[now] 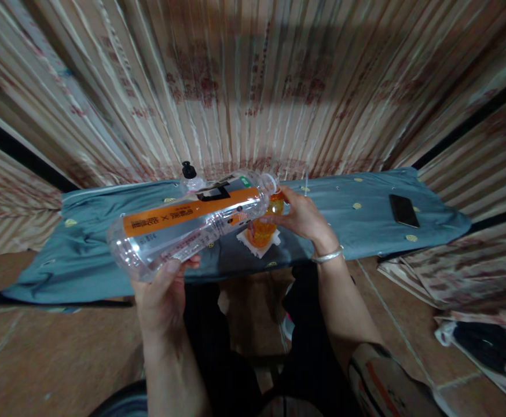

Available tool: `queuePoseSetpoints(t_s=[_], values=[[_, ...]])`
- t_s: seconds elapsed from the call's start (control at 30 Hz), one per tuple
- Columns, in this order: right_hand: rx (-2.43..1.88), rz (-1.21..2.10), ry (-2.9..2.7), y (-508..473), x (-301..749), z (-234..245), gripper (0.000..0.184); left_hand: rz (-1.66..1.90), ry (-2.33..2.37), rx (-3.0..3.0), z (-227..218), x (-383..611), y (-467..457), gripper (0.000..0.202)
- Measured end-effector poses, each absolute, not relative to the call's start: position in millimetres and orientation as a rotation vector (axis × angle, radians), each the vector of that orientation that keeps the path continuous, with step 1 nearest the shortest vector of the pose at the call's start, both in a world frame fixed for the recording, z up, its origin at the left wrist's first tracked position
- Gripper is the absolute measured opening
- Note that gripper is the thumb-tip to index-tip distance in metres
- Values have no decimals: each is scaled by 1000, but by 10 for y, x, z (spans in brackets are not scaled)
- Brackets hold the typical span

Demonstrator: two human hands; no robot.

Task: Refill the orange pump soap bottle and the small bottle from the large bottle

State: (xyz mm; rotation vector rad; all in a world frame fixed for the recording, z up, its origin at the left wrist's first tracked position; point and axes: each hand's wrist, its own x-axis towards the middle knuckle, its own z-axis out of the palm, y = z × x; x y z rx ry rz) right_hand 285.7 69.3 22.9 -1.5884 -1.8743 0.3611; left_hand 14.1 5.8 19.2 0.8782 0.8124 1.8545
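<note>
My left hand (164, 292) is closed around the lower end of a large clear plastic bottle (192, 217) with an orange and silver label. The bottle lies tilted across the view, its uncapped-looking mouth at the upper right, close over a smaller container of orange liquid (261, 230). My right hand (305, 215) grips that small container near its top, thumb and fingers on either side. It stands on a white pad with an uneven edge (259, 251). The large bottle hides part of the small one's top; whether liquid flows between them I cannot tell.
A clear bottle with a black pump top (187, 169) stands behind the large bottle. A dark phone (404, 211) lies at the right on the blue-green cloth (352, 231) covering the narrow table. Striped curtains (253, 81) hang behind and at both sides.
</note>
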Motion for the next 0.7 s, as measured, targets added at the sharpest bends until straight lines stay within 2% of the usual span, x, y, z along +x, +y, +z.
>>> queuePoseSetpoints(t_s=[0.2, 0.43, 0.6, 0.7], values=[[-1579, 370, -1859, 695, 2856, 222, 63, 1849, 813, 924, 178, 129, 62, 40], [-1555, 414, -1861, 699, 2864, 231, 63, 1849, 810, 907, 176, 133, 63, 57], [-1564, 395, -1863, 693, 2863, 237, 62, 1845, 817, 926, 168, 130, 57, 42], [-1573, 381, -1859, 689, 2859, 239, 61, 1843, 825, 917, 166, 125, 50, 41]])
